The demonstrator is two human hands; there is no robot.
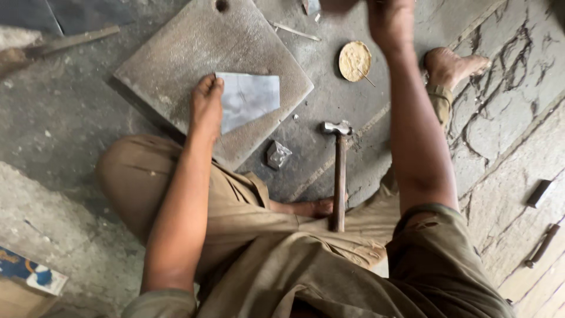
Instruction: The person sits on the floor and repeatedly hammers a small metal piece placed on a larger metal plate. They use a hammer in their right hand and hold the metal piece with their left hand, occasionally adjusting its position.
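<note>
Left hand [206, 106] is pressed flat on the edge of a small metal sheet [250, 100], pinning it to a grey slab [176, 59] on the floor. Right hand [389, 20] is up at the frame's top, partly cut off, so can't tell its grip. Nearby: a hammer [339, 171], a crumpled foil scrap [276, 155], and a round lid [355, 60] holding yellowish paste with a stick in it.

Pale silvery-grey metal sheet [250, 99], speckled dull grey slab [176, 53], dark brown hammer handle [339, 176], sandy yellow round dish [355, 60], khaki clothing [265, 235]
</note>
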